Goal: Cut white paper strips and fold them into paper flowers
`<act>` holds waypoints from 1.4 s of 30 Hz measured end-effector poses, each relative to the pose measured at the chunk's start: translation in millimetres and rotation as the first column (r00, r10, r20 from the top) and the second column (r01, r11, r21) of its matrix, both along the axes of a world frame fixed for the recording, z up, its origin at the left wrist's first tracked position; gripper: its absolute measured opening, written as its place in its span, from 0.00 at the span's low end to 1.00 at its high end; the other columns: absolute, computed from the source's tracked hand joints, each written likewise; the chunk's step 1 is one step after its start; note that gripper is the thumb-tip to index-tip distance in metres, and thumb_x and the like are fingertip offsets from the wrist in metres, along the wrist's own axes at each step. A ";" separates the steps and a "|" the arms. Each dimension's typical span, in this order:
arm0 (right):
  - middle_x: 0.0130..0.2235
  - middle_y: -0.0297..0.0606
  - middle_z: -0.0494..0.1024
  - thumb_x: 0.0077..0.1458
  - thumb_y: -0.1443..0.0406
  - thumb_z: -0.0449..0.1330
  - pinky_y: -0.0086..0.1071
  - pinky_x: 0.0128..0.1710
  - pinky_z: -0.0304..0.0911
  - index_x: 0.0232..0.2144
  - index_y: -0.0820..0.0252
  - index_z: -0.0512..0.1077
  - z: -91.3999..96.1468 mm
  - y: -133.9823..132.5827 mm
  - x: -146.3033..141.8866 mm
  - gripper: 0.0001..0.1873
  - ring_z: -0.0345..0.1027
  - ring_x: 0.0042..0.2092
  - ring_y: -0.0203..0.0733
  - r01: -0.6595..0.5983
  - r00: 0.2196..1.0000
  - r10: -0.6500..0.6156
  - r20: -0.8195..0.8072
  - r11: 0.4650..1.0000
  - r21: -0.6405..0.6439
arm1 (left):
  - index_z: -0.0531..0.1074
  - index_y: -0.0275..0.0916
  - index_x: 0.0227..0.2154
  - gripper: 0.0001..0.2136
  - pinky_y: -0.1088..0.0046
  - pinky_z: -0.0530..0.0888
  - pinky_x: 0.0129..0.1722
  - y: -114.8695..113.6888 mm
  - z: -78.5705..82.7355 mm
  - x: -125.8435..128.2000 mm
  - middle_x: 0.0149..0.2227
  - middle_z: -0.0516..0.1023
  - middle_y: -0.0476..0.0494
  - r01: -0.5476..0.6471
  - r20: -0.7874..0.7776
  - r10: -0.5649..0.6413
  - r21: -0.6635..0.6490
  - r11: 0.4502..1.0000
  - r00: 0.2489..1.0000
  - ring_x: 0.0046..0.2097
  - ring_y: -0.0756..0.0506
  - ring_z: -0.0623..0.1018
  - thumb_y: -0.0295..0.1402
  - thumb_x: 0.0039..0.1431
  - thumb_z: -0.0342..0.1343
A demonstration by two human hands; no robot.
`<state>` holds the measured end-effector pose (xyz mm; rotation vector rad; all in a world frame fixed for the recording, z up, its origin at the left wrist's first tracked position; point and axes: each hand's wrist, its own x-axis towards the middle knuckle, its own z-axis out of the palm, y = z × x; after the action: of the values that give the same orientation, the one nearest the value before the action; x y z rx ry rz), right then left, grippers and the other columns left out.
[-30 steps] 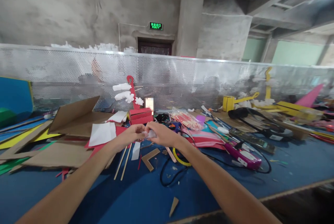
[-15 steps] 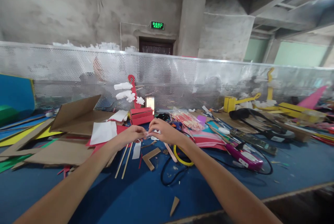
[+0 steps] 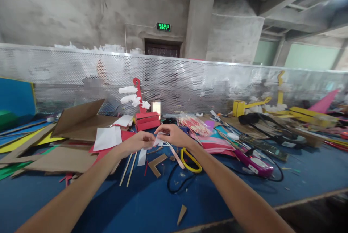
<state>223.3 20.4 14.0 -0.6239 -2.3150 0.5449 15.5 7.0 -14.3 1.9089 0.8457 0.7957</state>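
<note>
A small, thin white piece of paper point(image 3: 157, 140) spans the short gap between my two hands. My left hand point(image 3: 140, 141), fingers curled together, meets its left side. From the other side my right hand point(image 3: 172, 135) pinches it, partly covering it. Just below my left hand lie two thin wooden sticks point(image 3: 128, 169) and a white paper strip point(image 3: 141, 157). Beneath my right wrist are yellow-handled scissors point(image 3: 191, 160) and a pale pink strip point(image 3: 177, 156). A red box point(image 3: 147, 121) stands behind my hands, with a red upright piece point(image 3: 139, 95) bearing white fluffy shapes behind it.
Cardboard sheets point(image 3: 59, 157) and a white sheet point(image 3: 107, 138) lie on the left. A bag of red-and-white sticks point(image 3: 197, 124), a purple device point(image 3: 254, 163) with a black cable and a black headset point(image 3: 274, 129) are on the right. A perforated metal panel point(image 3: 190, 80) borders the blue table.
My hands have moved slightly apart, and more of the white paper shows between them. The yellow scissor handle sits differently by my right wrist.
</note>
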 end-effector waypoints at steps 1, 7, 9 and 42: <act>0.31 0.36 0.74 0.53 0.64 0.58 0.27 0.33 0.60 0.38 0.63 0.73 -0.1 0.5 0.1 0.10 0.65 0.32 0.35 -0.017 0.999 0.016 -0.029 0.999 -0.027 | 0.72 0.35 0.27 0.10 0.77 0.58 0.26 0.5 -0.1 0.5 0.22 0.68 0.52 0.009 0.009 -0.009 0.006 1.000 1.000 0.24 0.53 0.64 0.38 0.50 0.58; 0.31 0.36 0.73 0.52 0.63 0.59 0.28 0.31 0.62 0.37 0.64 0.72 0.6 1.2 -0.3 0.11 0.65 0.31 0.35 -0.060 0.986 0.037 -0.165 0.989 -0.137 | 0.69 0.35 0.30 0.08 0.78 0.61 0.28 0.5 0.5 3.1 0.25 0.70 0.51 -0.001 0.092 -0.006 0.069 0.998 0.996 0.26 0.53 0.66 0.34 0.50 0.59; 0.30 0.36 0.73 0.53 0.62 0.59 0.27 0.29 0.63 0.37 0.64 0.72 1.6 0.8 -0.6 0.11 0.66 0.30 0.35 -0.058 0.978 0.021 -0.206 0.983 -0.176 | 0.69 0.35 0.31 0.08 0.77 0.62 0.29 -2.5 2.9 4.5 0.27 0.70 0.50 -0.020 0.114 0.008 0.106 0.994 0.993 0.28 0.53 0.68 0.33 0.50 0.60; 0.43 0.41 0.74 0.51 0.63 0.60 0.30 0.38 0.63 0.44 0.61 0.70 -6.7 3.7 -7.3 0.16 0.68 0.41 0.40 0.028 0.999 -0.030 -0.017 0.990 -0.135 | 0.73 0.34 0.32 0.09 0.76 0.65 0.27 -4.8 6.3 11.3 0.26 0.74 0.48 -0.352 0.370 0.328 -0.003 0.936 0.869 0.26 0.51 0.70 0.35 0.50 0.57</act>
<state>215.9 24.2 7.3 -0.7116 -2.2615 0.6948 26.8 2.2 -8.0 1.6068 0.9395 1.3618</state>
